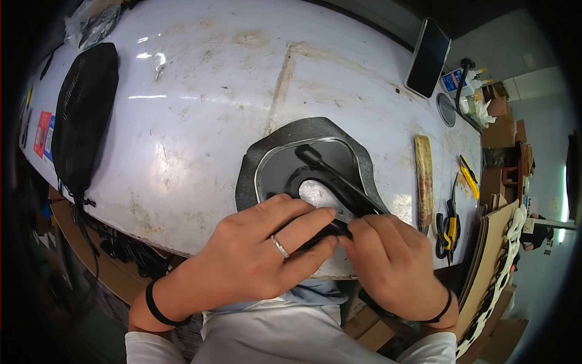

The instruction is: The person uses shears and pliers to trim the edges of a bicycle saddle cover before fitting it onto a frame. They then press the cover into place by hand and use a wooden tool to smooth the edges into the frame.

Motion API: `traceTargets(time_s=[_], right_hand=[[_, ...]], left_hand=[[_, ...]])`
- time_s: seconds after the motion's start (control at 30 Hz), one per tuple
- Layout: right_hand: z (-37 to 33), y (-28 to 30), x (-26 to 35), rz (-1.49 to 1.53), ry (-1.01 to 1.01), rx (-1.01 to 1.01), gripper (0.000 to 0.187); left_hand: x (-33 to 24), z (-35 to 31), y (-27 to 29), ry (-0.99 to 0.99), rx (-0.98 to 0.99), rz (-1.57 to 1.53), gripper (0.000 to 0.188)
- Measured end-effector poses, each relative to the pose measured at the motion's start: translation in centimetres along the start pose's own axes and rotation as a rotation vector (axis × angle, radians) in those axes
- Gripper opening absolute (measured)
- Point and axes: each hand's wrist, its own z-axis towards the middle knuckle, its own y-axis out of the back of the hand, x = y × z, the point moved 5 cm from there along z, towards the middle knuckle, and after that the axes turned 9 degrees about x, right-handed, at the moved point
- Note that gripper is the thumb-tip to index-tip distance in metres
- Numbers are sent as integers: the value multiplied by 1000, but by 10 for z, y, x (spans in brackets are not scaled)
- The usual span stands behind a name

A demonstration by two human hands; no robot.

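Observation:
In front of me on the white table lies a dark grey, irregular flat piece [285, 134] with a silver inner edge and glossy black material inside it. A black tube-like strip [339, 182] with a rounded end runs diagonally across its opening. My left hand [267, 246] is closed at the near side, thumb and fingers pressed on a black rolled edge. Beside it, my right hand [394, 261] pinches the same black edge with curled fingers. Both hands hide the near part of the piece, so I cannot tell how the strip joins it.
A black drawstring pouch [88, 115] lies at the left. To the right are a worn yellowish bar [424, 179], yellow-and-black scissors [450, 233] and a yellow utility knife [469, 181]. A dark-screened phone [428, 59] stands at the far right. Cardboard sheets [488, 261] lean beyond the table's right edge.

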Motion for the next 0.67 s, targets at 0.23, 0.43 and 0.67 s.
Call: traceTargets(time_s=[0.23, 0.43, 0.67], right_hand=[[-96, -18, 15, 185, -273, -215, 34], [-106, -44, 17, 252, -472, -153, 48], [-103, -52, 27, 234, -515, -168, 59]], left_hand=[[-8, 23, 6, 130, 288, -89, 37], [-18, 28, 6, 166, 446, -14, 39], [-23, 33, 1, 181, 481, -13, 37]])
